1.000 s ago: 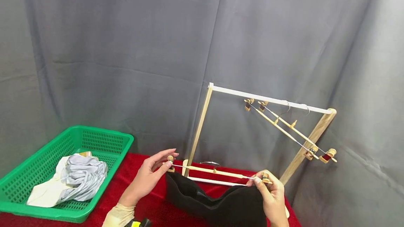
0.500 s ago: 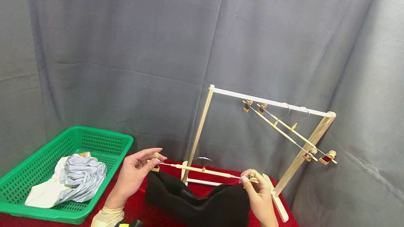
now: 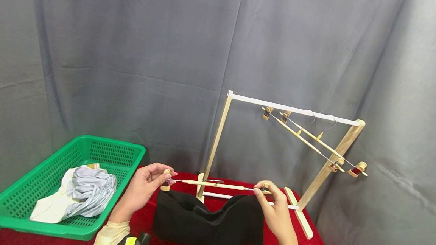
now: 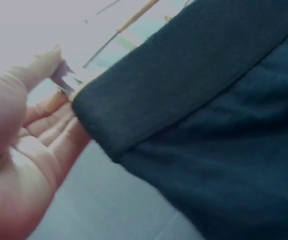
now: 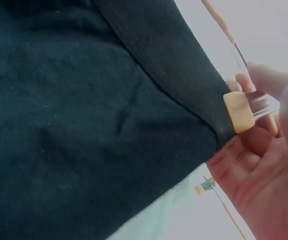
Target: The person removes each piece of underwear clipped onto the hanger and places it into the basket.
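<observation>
A wooden clip hanger (image 3: pixel 218 185) is held level between my two hands, low in the head view. From it hangs a black garment (image 3: pixel 211 218) with a wide waistband (image 4: pixel 183 65), sagging in the middle. My left hand (image 3: pixel 144 188) pinches the hanger's left clip (image 3: pixel 166 185), at the waistband's corner in the left wrist view. At the other end, my right hand (image 3: pixel 274 209) grips around the right clip (image 5: pixel 239 112), whose wooden jaw lies over the waistband's edge. The hanger's metal hook (image 3: pixel 212 180) lies tipped over near the bar. The garment's lower part runs out of the head view.
Behind the hanger stands a wooden rack (image 3: pixel 347 139) with a white top rail (image 3: pixel 272 104). Two bare clip hangers (image 3: pixel 306 139) hang from that rail on the right. On the left, a green basket (image 3: pixel 136 154) holds grey and cream cloth (image 3: pixel 85 190). Red cloth (image 3: pixel 144 218) covers the table.
Both hands have shifted left with the hanger and black garment, uncovering the rack's right foot. The hook rose, then tipped back down. Basket and rack stay in place.
</observation>
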Demonstrator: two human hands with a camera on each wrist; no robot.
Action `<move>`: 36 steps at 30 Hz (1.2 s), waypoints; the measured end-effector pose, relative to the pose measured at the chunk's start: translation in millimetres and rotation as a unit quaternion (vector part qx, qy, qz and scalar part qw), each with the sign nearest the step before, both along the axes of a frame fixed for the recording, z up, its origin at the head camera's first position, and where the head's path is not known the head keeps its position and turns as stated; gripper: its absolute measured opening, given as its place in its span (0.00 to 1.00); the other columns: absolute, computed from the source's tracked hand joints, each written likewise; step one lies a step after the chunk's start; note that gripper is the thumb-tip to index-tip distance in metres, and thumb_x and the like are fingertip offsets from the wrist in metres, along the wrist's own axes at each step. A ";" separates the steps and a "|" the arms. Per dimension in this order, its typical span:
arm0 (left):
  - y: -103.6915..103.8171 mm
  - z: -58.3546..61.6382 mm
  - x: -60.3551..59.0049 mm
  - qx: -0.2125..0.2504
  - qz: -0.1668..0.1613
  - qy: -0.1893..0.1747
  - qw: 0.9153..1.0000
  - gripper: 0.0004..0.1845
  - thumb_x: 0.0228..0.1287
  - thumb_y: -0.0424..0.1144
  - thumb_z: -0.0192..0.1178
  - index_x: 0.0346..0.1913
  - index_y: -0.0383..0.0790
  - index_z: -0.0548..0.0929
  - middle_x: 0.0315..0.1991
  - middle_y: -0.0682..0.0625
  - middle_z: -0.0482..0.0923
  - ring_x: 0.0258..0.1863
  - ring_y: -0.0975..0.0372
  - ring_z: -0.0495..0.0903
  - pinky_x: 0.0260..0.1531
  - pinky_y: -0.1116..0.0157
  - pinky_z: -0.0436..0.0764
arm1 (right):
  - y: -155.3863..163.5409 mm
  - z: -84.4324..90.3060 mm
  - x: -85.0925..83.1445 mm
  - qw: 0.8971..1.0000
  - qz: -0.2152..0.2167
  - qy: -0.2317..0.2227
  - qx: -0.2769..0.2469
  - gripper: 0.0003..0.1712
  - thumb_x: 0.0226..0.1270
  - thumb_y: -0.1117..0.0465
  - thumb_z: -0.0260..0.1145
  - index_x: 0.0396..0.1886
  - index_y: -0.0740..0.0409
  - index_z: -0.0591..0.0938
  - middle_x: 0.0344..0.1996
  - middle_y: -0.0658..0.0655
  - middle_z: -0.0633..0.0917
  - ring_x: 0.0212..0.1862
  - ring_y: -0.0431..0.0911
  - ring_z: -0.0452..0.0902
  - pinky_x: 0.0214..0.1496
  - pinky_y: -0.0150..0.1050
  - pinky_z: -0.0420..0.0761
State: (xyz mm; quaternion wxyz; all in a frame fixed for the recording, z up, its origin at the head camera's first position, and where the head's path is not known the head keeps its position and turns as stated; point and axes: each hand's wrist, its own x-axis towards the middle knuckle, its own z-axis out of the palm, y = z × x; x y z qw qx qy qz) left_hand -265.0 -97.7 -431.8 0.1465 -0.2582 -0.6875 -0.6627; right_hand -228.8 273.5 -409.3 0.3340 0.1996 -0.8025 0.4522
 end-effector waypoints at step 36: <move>-7.4 8.9 15.8 0.057 0.057 0.141 0.987 0.15 0.65 0.18 0.60 0.54 0.27 0.81 0.35 0.53 0.87 0.27 0.62 0.85 0.33 0.69 0.86 | -8.0 -1.4 -3.3 0.999 0.034 -0.012 0.034 0.06 0.67 0.67 0.70 0.38 0.51 0.83 0.30 0.48 0.84 0.35 0.37 0.80 0.42 0.30 0.80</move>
